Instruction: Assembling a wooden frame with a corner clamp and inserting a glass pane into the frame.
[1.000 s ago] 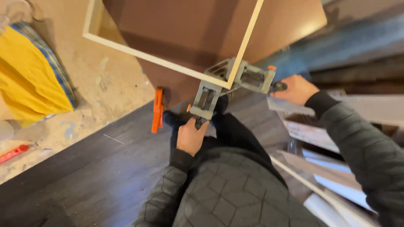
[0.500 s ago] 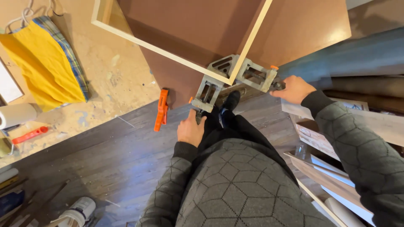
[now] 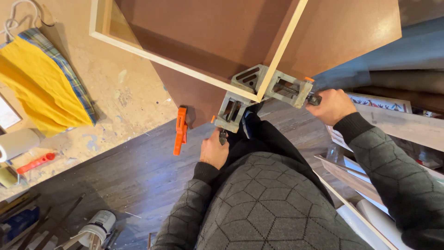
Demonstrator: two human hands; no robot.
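Both hands are on the corner clamp [image 3: 259, 92], a grey metal one that sits just above centre and grips the frame [image 3: 185, 69] where two pale wooden strips meet. The left hand [image 3: 215, 150] is closed around the screw handle at the clamp's 7 o'clock end. The right hand [image 3: 330, 106] is wrapped tight on the other handle, out at 3 o'clock. The frame lies on a brown board [image 3: 323, 32] that reaches toward 12. An orange bar clamp [image 3: 179, 130] bites the board's edge at 9 o'clock from the left hand. A yellow cloth [image 3: 37, 88] lies far off at 9 o'clock.
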